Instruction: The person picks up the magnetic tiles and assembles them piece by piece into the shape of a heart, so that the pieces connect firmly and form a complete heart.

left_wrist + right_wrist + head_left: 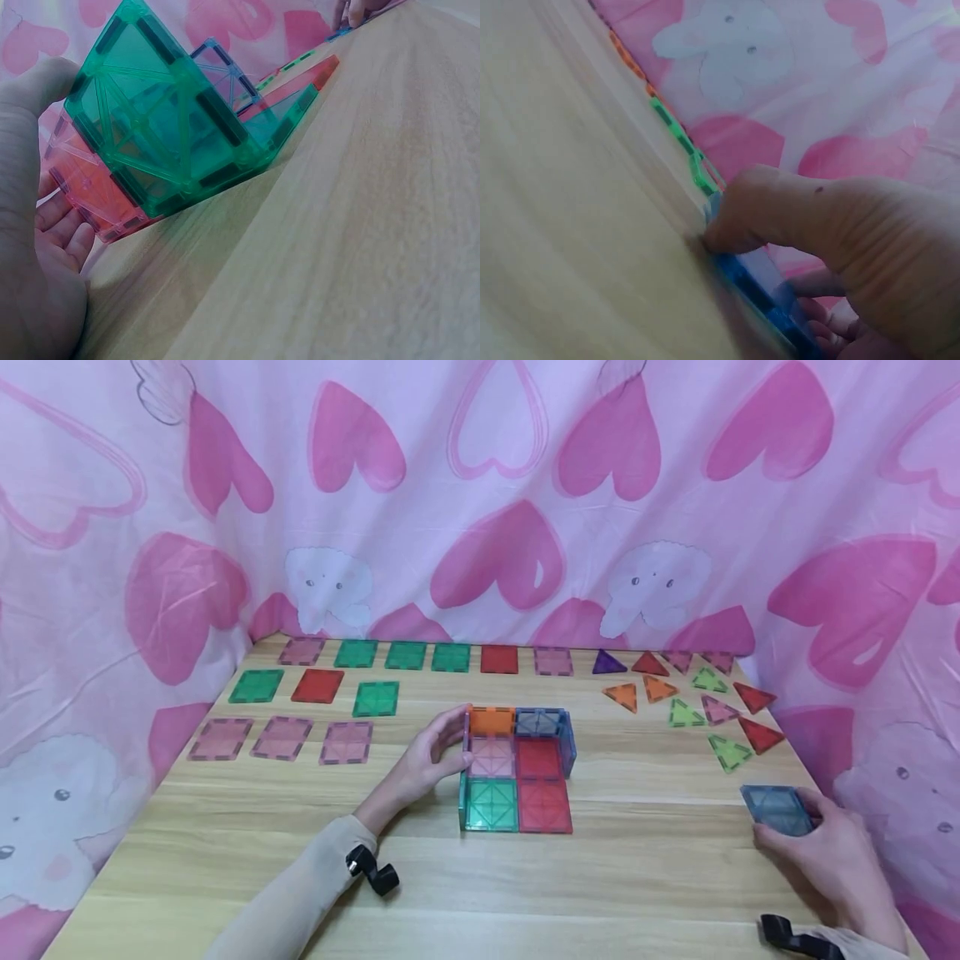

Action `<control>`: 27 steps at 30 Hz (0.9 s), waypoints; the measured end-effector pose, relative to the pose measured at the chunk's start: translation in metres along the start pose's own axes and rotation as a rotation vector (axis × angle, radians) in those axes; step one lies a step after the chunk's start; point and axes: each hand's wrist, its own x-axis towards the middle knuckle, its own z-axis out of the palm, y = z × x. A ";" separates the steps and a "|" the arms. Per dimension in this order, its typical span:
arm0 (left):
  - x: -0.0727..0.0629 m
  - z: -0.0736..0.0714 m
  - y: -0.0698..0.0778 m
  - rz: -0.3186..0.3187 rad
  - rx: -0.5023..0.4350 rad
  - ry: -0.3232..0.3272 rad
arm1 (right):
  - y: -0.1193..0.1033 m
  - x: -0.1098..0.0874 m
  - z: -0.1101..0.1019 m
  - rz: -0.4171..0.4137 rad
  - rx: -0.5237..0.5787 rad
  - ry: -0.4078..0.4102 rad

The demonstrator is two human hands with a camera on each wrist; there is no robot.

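Magnetic tiles form a low open structure [543,806] in the middle of the table, its floor made of pink, green and red squares. Orange and blue tiles stand at its back, blue at its right. A green tile [142,112] and a pink tile [94,176] stand along its left side. My left hand [429,756] holds the back left corner, thumb toward the near side and fingers around the far side. Over at the table's right, my right hand [843,847] pinches a blue square magnetic tile [776,808] by its edges, low over the wood.
Loose square tiles [377,698] in green, red and pink lie in rows at the back and left. Several triangular tiles [686,713] are spread at the back right. A pink heart-patterned curtain [495,556] encloses the wooden table [600,893] at the back and sides.
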 end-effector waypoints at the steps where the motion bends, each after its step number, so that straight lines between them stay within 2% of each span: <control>1: 0.000 0.000 0.000 0.000 -0.001 0.000 | -0.001 0.000 0.000 -0.015 -0.010 -0.010; 5: 0.001 0.000 -0.001 0.005 -0.009 0.001 | -0.006 -0.003 0.002 -0.088 -0.014 -0.003; 8: 0.001 0.000 0.000 0.013 -0.013 -0.001 | -0.009 -0.005 0.007 -0.154 0.028 0.036; 11: 0.001 0.000 0.001 0.018 -0.016 -0.004 | -0.015 -0.007 0.015 -0.229 0.140 0.065; 14: 0.001 0.000 0.001 0.021 -0.019 -0.005 | -0.025 -0.012 0.027 -0.376 0.300 0.055; 17: 0.000 0.000 0.001 0.016 -0.021 -0.002 | -0.044 -0.018 0.043 -0.557 0.484 -0.038; 20: 0.000 -0.001 0.001 0.008 -0.017 0.002 | -0.066 -0.023 0.060 -0.694 0.665 -0.187; 24: 0.001 -0.001 -0.001 0.004 -0.016 -0.001 | -0.092 -0.026 0.080 -0.761 0.769 -0.352; 27: 0.001 0.000 -0.001 0.006 -0.019 -0.003 | -0.108 -0.029 0.092 -0.779 0.754 -0.416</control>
